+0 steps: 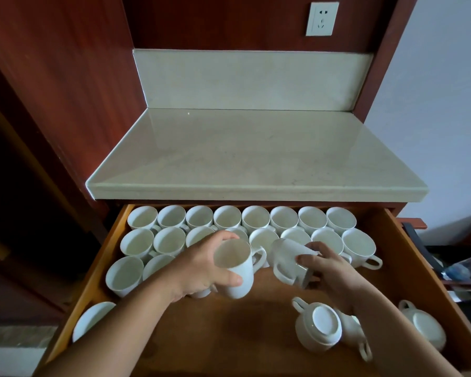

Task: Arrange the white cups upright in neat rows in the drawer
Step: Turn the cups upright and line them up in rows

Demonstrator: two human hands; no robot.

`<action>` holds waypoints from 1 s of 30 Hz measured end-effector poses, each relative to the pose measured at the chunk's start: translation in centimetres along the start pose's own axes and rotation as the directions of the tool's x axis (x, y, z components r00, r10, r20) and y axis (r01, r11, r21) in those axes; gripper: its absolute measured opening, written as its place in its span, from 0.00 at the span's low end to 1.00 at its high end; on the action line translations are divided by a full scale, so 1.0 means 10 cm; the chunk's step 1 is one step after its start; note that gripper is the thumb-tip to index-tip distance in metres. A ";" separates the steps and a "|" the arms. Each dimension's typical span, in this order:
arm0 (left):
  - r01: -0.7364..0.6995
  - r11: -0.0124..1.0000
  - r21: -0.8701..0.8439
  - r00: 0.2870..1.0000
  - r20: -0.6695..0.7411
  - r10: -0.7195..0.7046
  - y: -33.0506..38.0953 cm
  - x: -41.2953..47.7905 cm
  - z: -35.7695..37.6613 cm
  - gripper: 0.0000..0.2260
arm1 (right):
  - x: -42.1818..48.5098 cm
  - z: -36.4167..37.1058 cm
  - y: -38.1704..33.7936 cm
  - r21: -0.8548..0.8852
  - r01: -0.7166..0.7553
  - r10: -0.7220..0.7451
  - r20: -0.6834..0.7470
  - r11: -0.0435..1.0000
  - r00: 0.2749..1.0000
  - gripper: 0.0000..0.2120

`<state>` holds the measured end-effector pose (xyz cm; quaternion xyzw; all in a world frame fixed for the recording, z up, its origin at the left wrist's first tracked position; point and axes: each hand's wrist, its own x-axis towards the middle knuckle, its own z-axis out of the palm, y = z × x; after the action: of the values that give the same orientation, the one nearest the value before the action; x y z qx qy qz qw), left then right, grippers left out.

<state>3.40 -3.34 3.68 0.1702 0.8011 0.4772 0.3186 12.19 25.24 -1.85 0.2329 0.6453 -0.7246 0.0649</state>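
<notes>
Drawer [229, 338] is shown pulled open, with upright rows of cups [242, 221] at its back, a tilted cup [234, 270] clasped by the left hand [201, 265] and a second cup [288, 261], tipped over, gripped by the right hand [335, 270] above it.

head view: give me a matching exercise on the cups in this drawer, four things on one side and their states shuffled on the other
1 cup in the left hand
2 cup in the right hand
3 cup at the drawer front
4 back row of cups

a upside down, base up
b upright, mouths up
c held, mouth facing the camera
d held, tipped on its side

Pairs: 1-c, 2-d, 3-a, 4-b
</notes>
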 end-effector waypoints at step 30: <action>-0.157 0.485 0.861 0.988 0.134 0.082 -0.26 0.54 0.46 0.26 | 0.12 0.31 0.24 -0.919 0.212 -0.249 0.132 0.332 0.960 0.40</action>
<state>2.56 1.55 -2.04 0.3799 0.9059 0.0237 0.1855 11.29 22.13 -4.31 0.0744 0.9665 -0.2351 0.0707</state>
